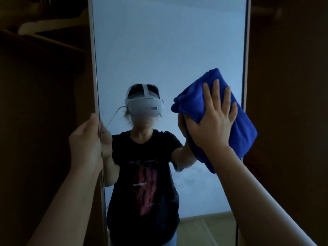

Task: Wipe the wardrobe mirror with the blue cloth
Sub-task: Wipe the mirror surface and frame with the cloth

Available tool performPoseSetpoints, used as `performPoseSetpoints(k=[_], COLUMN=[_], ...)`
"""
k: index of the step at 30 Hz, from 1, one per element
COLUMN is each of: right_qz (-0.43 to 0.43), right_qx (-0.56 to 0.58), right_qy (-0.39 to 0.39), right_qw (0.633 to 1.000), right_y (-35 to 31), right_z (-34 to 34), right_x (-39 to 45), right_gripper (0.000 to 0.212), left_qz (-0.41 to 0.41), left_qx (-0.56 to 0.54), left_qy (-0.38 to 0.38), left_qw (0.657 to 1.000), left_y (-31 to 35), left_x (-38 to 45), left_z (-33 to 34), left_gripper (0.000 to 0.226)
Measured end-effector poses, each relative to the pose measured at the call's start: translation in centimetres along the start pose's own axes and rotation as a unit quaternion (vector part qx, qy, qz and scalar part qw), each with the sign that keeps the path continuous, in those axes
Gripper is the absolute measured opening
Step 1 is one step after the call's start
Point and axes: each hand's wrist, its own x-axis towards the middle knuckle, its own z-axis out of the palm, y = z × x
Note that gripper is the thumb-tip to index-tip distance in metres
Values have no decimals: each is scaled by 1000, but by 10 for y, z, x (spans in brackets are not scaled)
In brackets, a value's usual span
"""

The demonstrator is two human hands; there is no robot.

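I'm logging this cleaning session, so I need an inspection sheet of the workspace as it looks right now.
Surface: wardrobe mirror, upright; a hazy patch low on the right.
Job's things: blue cloth, bunched, flat against the glass on the right side.
Clutter: nothing seen.
Grippers: right hand spread open, pressing the cloth; left hand gripping the mirror's left edge.
Cables: a thin cable hangs from the reflected headset.
Surroundings: dark wardrobe interior, a pale hanger upper left.
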Motion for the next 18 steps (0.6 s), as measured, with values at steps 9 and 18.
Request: performPoseSetpoints(k=[9, 18], right_qz=[131, 261], right_qx=[43, 81], right_qy=[1, -10], right_qw=[990, 962], right_y=[30, 5], right_z=[-1, 6], right_x=[-9, -38], right_gripper=[86, 85], left_qz=[15, -51], left_qx=[-5, -27], left_qy=[-43, -50], left_qw=[999, 997], left_y=[3, -8], left_x=[-2, 6], left_z=[-3, -9], left_gripper=[35, 38])
